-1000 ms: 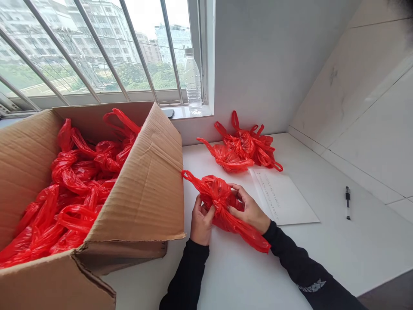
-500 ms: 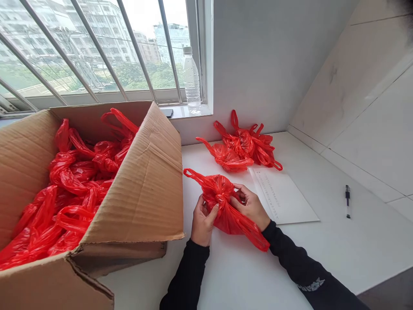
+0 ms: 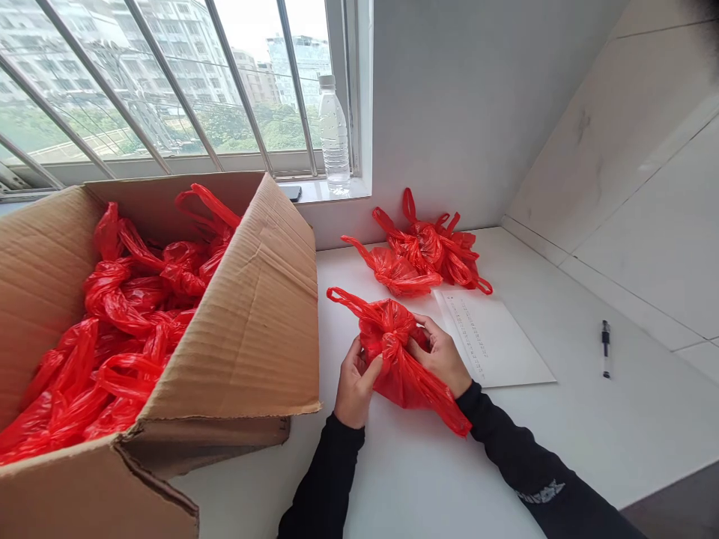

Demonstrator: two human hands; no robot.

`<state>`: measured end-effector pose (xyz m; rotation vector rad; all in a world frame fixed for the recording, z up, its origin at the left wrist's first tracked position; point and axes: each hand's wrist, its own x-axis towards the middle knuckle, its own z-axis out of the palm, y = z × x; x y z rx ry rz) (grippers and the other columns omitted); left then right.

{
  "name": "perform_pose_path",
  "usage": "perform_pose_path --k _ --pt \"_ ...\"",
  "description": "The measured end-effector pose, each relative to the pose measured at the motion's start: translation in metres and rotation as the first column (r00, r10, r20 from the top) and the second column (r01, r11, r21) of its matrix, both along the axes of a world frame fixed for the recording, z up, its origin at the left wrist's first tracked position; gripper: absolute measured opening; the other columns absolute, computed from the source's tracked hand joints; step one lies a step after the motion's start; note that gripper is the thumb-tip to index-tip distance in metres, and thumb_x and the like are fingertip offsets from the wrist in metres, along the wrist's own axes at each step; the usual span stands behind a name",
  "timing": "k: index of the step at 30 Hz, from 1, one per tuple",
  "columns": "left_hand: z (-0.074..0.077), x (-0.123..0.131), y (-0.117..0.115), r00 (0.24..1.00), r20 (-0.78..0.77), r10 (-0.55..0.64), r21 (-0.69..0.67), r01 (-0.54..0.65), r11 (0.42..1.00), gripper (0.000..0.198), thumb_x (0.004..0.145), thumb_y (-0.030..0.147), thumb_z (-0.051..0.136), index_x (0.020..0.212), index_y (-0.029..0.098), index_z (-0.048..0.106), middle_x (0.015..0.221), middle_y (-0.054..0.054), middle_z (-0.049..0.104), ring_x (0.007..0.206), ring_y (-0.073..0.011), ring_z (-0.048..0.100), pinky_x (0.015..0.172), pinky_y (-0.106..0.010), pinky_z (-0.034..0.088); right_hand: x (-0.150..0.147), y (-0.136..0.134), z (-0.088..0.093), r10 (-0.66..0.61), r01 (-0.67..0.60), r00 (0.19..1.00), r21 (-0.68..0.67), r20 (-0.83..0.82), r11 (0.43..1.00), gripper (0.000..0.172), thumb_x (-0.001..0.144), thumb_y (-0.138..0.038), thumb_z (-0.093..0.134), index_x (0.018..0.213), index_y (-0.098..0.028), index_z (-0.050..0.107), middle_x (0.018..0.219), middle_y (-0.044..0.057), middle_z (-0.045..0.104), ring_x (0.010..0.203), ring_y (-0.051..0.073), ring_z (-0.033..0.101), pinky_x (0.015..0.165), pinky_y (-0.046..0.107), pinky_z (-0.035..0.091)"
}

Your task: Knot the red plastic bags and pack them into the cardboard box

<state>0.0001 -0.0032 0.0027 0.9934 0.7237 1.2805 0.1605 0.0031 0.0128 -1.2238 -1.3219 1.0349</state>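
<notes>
A knotted red plastic bag (image 3: 396,348) rests on the white table (image 3: 589,419) just in front of me. My left hand (image 3: 353,385) grips its left side with the thumb pressed into the plastic. My right hand (image 3: 441,355) holds its right side, fingers curled at the knot. One bag handle sticks out up and to the left, the other trails down to the right over my right wrist. Both arms wear black sleeves.
A big open cardboard box (image 3: 247,337) full of tied red bags (image 3: 129,314) stands on the left. More red bags (image 3: 427,254) lie by the wall. Beside my right hand are a printed sheet (image 3: 494,344) and a pen (image 3: 605,348). A water bottle (image 3: 333,135) and a phone (image 3: 292,193) sit on the sill.
Both hands have shifted the bag slightly up and away from me and bunched it tighter at the knot. Nothing else has moved.
</notes>
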Motion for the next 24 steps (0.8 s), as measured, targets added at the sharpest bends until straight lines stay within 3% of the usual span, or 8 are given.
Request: perform_pose_path --k 8,15,20,24 --pt "-0.006 -0.001 0.002 0.999 -0.007 0.053 0.009 -0.053 0.999 0.035 0.083 0.031 0.070 0.114 0.017 0.061 0.113 -0.012 0.070 0.107 -0.0244 0.065 0.091 -0.033 0.050 0.003 0.000 0.000 0.063 -0.063 0.997 0.001 0.041 0.998 0.041 0.093 -0.045 0.052 0.126 -0.022 0.057 0.103 0.007 0.071 0.087 0.022 0.067 0.079 0.036 0.055" --pt "-0.010 -0.002 0.008 0.994 0.064 0.089 -0.102 -0.082 0.991 0.048 0.079 0.036 0.074 0.119 0.016 0.057 0.104 -0.012 0.074 0.098 -0.0240 0.070 0.085 -0.032 0.054 -0.002 -0.003 0.005 0.155 -0.156 0.988 0.048 0.023 0.987 0.048 0.088 -0.035 0.062 0.132 -0.023 0.049 0.119 0.007 0.066 0.107 0.022 0.063 0.100 0.038 0.047" --pt "-0.008 -0.003 0.007 0.989 0.098 0.108 -0.167 -0.091 0.982 0.052 0.077 0.038 0.076 0.120 0.015 0.057 0.097 -0.012 0.076 0.095 -0.0255 0.072 0.085 -0.034 0.055 -0.004 -0.005 0.005 0.149 -0.149 0.989 0.026 0.022 0.988 0.049 0.087 -0.036 0.063 0.132 -0.023 0.050 0.114 0.006 0.067 0.101 0.022 0.065 0.096 0.039 0.050" --pt "-0.007 -0.001 0.006 0.994 0.075 0.079 -0.131 -0.069 0.989 0.049 0.077 0.036 0.075 0.118 0.016 0.058 0.103 -0.012 0.075 0.098 -0.0257 0.071 0.085 -0.035 0.055 -0.004 -0.004 0.006 0.114 -0.114 0.994 0.030 0.005 0.993 0.043 0.088 -0.037 0.061 0.128 -0.022 0.053 0.113 0.007 0.068 0.102 0.022 0.065 0.095 0.038 0.050"
